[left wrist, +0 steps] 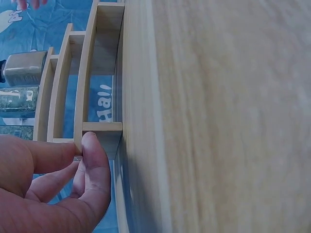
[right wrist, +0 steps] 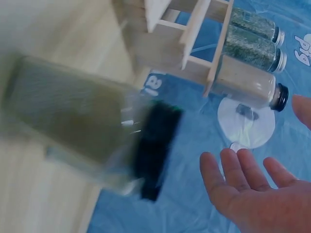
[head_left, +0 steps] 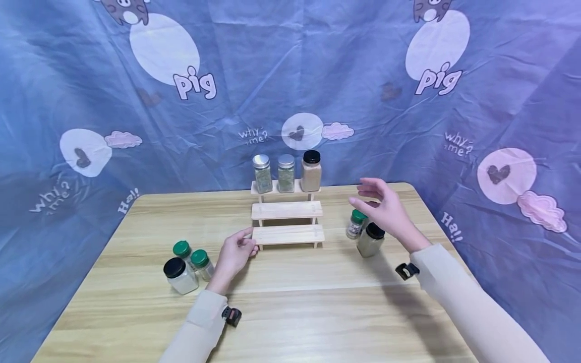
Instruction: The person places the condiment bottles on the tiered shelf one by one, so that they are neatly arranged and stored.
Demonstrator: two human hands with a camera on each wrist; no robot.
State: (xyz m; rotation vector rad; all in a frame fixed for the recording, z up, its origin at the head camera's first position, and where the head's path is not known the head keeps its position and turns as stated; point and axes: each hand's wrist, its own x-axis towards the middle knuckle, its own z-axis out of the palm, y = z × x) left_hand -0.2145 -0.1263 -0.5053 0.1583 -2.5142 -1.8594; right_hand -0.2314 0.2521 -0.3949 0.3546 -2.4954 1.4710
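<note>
While our right hand (head_left: 386, 209) hovers with fingers spread, the black-capped jar (head_left: 370, 240) stands just under its palm.

Across the wooden table (head_left: 290, 302) we see the stepped rack (head_left: 288, 222) at centre, three jars on its top step, the two lower steps bare. Our left hand (head_left: 235, 254) pinches the left end of the lowest step (left wrist: 77, 141) between thumb and fingertips, steadying it. On the right, the black-capped jar stands upright, touching or nearly touching a green-capped jar (head_left: 355, 224) beside it; both lie below and just toward us from the right fingers, which hold nothing. That hand is far the nearer. Three more jars (head_left: 186, 262) wait left of our left wrist.
</note>
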